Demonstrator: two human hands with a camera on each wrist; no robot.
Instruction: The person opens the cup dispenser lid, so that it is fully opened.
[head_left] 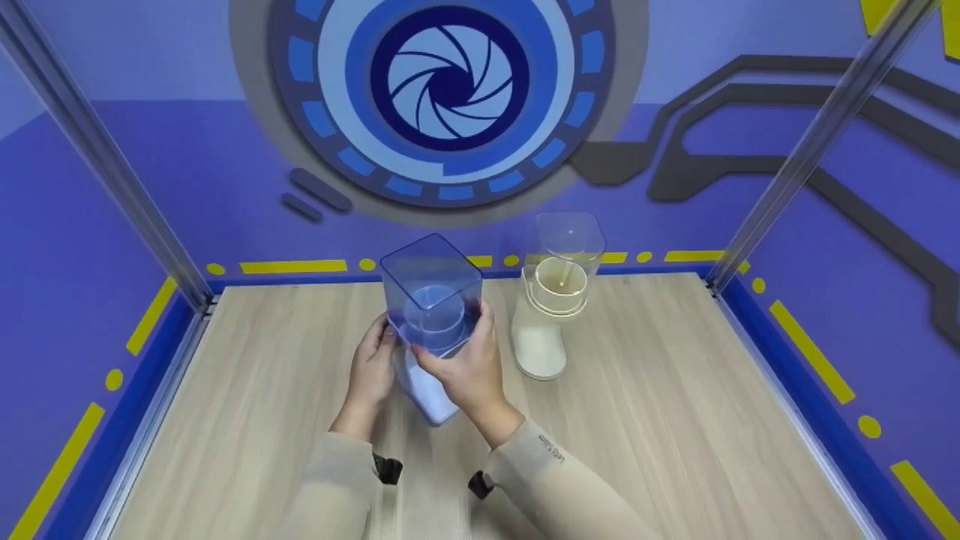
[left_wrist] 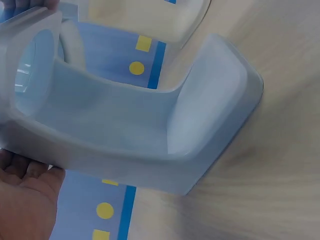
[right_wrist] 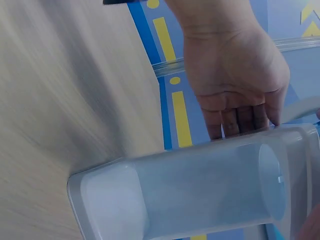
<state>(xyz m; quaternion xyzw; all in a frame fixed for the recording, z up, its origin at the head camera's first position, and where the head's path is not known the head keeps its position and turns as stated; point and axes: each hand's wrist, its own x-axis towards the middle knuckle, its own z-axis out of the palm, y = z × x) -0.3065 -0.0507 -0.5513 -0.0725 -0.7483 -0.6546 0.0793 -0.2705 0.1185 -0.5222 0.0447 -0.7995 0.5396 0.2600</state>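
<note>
A light blue plastic dispenser [head_left: 431,390] with a clear, open-topped square container [head_left: 433,274] leans in front of me between both hands. My left hand [head_left: 371,364] holds its left side just below the container, fingers along the wall. On the right side, my right hand [head_left: 472,367] grips it, thumb across the front and fingers along the container's lower edge. The left wrist view shows the curved stand [left_wrist: 115,110] and its wide foot, which is tilted close over the wooden table. The right wrist view shows my left hand's fingers [right_wrist: 240,120] against the dispenser's side.
A similar cream dispenser [head_left: 541,349] with a clear container [head_left: 574,232] stands upright on the wooden table [head_left: 675,420], right of the blue one. Blue printed walls [head_left: 187,187] and metal posts [head_left: 810,142] enclose the back and sides.
</note>
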